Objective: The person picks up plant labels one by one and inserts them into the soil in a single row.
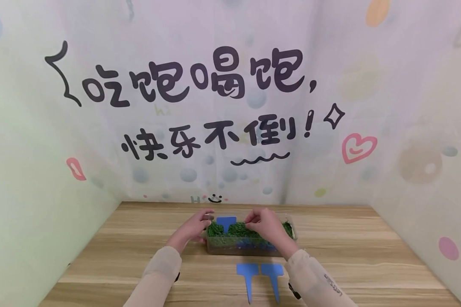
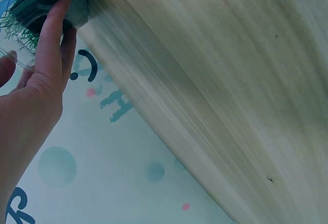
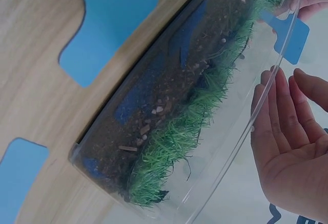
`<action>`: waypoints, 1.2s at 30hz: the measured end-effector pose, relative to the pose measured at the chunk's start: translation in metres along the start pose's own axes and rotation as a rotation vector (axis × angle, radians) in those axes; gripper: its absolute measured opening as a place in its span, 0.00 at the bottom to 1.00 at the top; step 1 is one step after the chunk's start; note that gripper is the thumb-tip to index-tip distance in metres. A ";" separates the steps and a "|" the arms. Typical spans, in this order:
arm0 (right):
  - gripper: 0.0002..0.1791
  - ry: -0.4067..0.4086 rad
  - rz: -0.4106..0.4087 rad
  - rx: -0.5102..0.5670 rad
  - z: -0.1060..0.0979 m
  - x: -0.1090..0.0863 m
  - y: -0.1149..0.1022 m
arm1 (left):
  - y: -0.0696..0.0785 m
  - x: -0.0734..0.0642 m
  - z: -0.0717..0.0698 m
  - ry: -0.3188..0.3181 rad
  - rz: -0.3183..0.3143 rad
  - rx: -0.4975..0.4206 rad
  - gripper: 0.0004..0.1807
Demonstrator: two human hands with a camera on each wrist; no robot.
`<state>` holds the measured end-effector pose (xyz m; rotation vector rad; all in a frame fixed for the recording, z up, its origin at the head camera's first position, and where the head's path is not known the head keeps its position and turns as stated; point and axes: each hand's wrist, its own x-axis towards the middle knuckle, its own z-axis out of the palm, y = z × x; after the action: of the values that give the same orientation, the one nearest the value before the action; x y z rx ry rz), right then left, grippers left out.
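My left fingers [image 2: 50, 44] are spread at the box's [image 1: 230, 250] left end (bracing it, I'd guess); right fingers [image 3: 287, 116] loosely bent over grass [image 1: 236, 229], nothing visibly pinched. Blue tag [image 1: 226, 221] upright in it; two more tags [image 1: 247, 270] on tabletop [image 1: 353, 256].

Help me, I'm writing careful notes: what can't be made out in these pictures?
Tip of the upright blue tag: head view, hidden by the grass.
Far end of the box: left wrist view, cut off by the picture's edge.
Rest of the lower-left blue tag: right wrist view, cut off by the left edge.
Lettering on the right sleeve: head view, too small to read.
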<state>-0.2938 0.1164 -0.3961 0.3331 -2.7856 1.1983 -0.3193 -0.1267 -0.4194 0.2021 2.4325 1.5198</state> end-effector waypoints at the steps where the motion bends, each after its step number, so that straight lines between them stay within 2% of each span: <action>1: 0.03 -0.001 -0.003 -0.001 0.000 0.000 0.000 | 0.000 0.000 0.000 -0.001 -0.001 -0.001 0.25; 36: 0.02 0.008 -0.036 -0.025 -0.008 -0.014 -0.002 | 0.001 0.000 0.001 0.006 0.006 0.001 0.25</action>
<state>-0.2799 0.1229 -0.3918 0.3741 -2.7731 1.1543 -0.3189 -0.1252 -0.4192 0.2056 2.4393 1.5240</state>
